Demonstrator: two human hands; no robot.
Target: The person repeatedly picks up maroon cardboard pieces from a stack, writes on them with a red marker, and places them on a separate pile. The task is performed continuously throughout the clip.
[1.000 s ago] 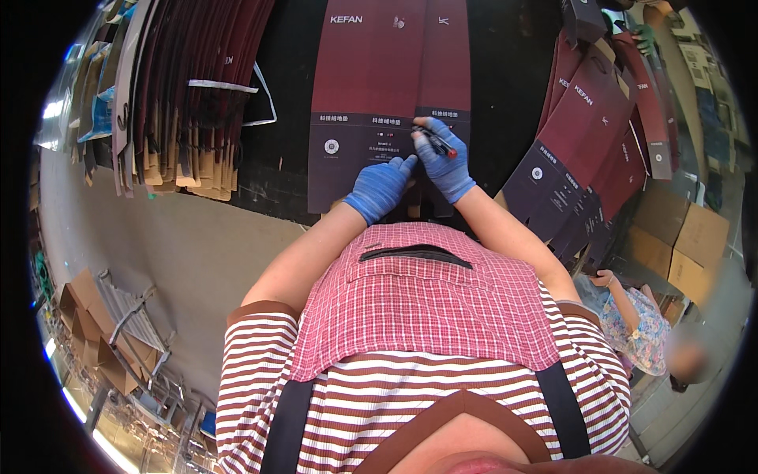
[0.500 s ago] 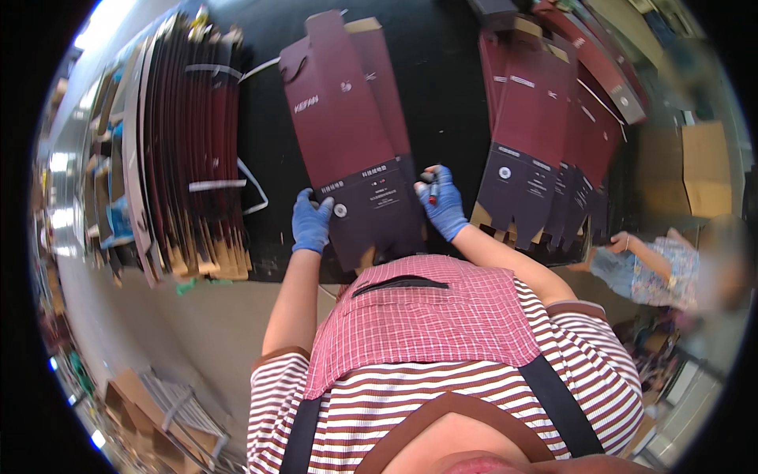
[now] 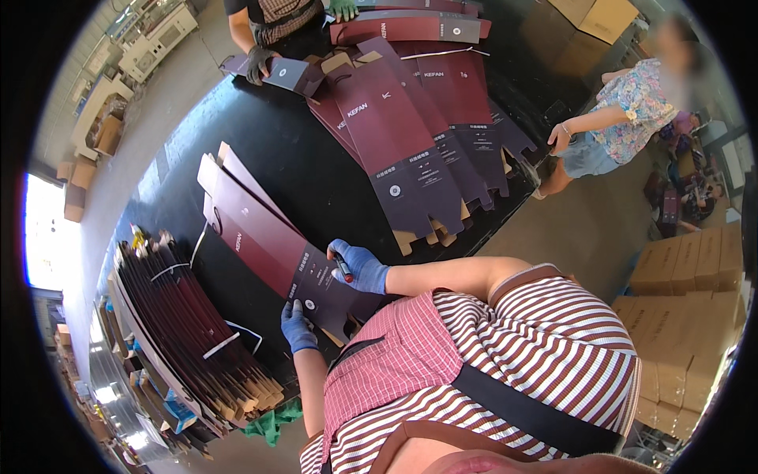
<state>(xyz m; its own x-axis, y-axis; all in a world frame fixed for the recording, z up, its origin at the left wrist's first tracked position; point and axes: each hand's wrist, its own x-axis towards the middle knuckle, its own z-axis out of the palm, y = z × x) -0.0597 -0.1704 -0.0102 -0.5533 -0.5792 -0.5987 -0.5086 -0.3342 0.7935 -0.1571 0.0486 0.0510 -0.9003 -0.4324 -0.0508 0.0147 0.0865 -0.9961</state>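
Note:
A flat maroon and dark-grey carton (image 3: 264, 257) lies slanted on the black table in front of me, its toothed flaps toward my apron. My left hand (image 3: 298, 328), in a blue glove with pale fingertips, grips its lower left edge, thumb on the printed face. On the opposite edge rests my right hand (image 3: 365, 270), also gloved, its fingers closed round a short black-and-red pen-like tool (image 3: 343, 269). Whether the tool is a marker or a cutter cannot be made out. Part of another carton panel shows beneath the first.
A strapped stack of folded cartons (image 3: 185, 316) stands at left. More flat cartons (image 3: 410, 150) fan out to the right on the black table (image 3: 332, 201). Across it, a co-worker's gloved hand (image 3: 259, 65) holds a carton. Another person (image 3: 616, 118) stands beyond the right edge.
My view has swung to the right, bringing the co-worker across the table into sight. Both hands stay at the same carton; the right now lies closer against its edge, still holding the tool.

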